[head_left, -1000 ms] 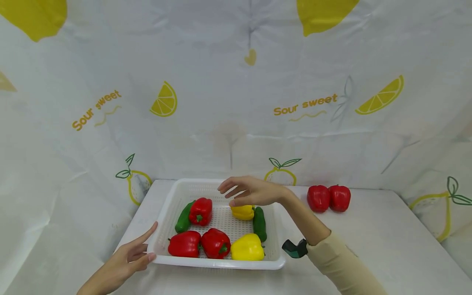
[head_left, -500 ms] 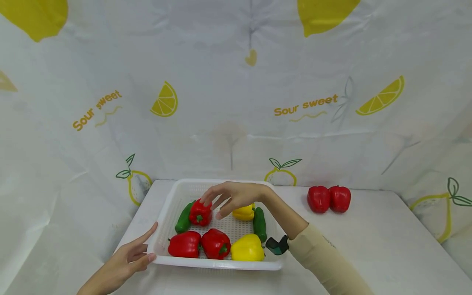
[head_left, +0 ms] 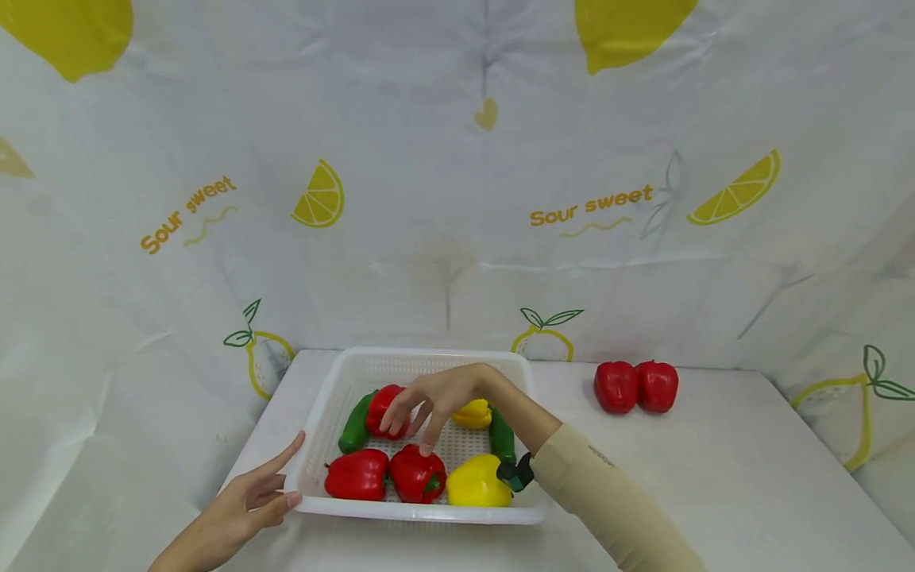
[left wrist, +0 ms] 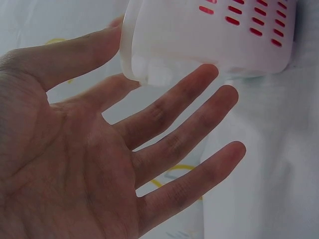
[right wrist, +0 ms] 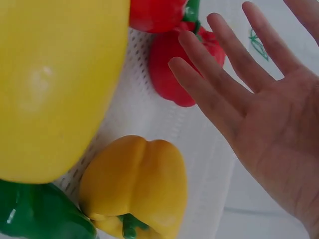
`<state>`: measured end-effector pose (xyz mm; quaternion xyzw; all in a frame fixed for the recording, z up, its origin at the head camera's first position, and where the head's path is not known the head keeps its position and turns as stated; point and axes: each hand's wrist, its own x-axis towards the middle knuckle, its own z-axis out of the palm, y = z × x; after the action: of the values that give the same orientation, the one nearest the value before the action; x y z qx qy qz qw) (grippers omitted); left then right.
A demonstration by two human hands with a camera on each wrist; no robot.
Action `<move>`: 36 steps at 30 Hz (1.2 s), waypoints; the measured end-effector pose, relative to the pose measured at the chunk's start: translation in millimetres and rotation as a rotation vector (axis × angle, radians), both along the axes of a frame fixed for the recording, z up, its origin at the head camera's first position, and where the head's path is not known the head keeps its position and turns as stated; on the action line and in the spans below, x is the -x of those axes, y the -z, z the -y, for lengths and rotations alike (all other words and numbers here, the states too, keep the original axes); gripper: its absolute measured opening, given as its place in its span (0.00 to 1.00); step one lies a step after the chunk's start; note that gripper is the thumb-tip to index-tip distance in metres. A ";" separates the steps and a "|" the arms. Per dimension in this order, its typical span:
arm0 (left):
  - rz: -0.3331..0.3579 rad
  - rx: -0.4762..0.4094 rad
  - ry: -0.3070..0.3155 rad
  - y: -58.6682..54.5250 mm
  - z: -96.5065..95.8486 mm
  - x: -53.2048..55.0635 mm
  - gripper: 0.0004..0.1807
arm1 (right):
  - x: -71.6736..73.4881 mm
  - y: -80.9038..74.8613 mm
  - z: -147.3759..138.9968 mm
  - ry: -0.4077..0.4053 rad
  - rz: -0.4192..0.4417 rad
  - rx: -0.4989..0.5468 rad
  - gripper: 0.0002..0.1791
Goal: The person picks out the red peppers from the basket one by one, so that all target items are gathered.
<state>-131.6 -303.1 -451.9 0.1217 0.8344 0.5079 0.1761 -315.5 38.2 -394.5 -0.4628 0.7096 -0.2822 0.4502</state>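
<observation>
A white perforated basket [head_left: 422, 515] stands on the table. My left hand [head_left: 239, 500] touches its near left corner, thumb and index finger at the rim [left wrist: 128, 45] and the other fingers spread beneath. Above the basket hangs my right hand [head_left: 446, 397], fingers loosely bent and holding nothing. It partly covers a red bell pepper [head_left: 381, 403] at the back left. Just below its thumb lies another red bell pepper [head_left: 415, 475]. Beside that are a third red bell pepper [head_left: 357, 475] and a yellow bell pepper [head_left: 473, 482]. A smaller yellow bell pepper [right wrist: 134, 184] lies farther back.
Long green vegetables lie along the basket's left [head_left: 356, 429] and right [head_left: 502, 441] sides. Two red bell peppers [head_left: 636, 388] sit together on the white table [head_left: 722, 453] at the back right. A lemon-printed sheet [head_left: 443, 238] hangs behind the table.
My right hand has moved left and lower over the basket, from the back yellow pepper toward the red ones. The left hand and the vegetables have stayed put.
</observation>
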 end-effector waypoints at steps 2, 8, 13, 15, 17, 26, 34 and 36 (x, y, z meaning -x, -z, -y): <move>0.002 0.000 -0.001 0.4 0.0 0.2 0.44 | 1.4 2.9 1.6 0.002 0.002 -0.032 0.39; 0.024 0.011 -0.016 1.6 0.2 0.6 0.45 | 3.0 8.9 4.4 -0.004 0.038 -0.100 0.38; 0.039 0.007 -0.008 2.4 1.4 0.8 0.45 | -0.4 10.9 6.2 0.021 0.107 -0.206 0.36; 0.038 0.004 -0.003 2.5 1.9 0.9 0.45 | -2.0 12.1 7.3 0.031 0.143 -0.235 0.36; 0.037 0.004 -0.002 2.7 2.0 0.8 0.45 | -3.8 12.7 7.8 0.043 0.175 -0.260 0.36; 0.021 0.013 -0.009 2.8 1.2 1.6 0.45 | -8.2 12.4 5.5 0.017 0.147 -0.299 0.38; 0.025 0.014 -0.013 2.6 1.1 0.7 0.45 | -12.6 12.6 6.1 -0.030 0.025 -0.277 0.37; 0.023 0.015 -0.013 2.1 0.7 1.1 0.45 | -14.1 13.0 6.0 -0.023 0.009 -0.272 0.38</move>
<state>-132.7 -303.8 -454.0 0.1090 0.8368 0.5042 0.1834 -301.4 32.1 -407.5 -0.4043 0.7340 -0.1800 0.5151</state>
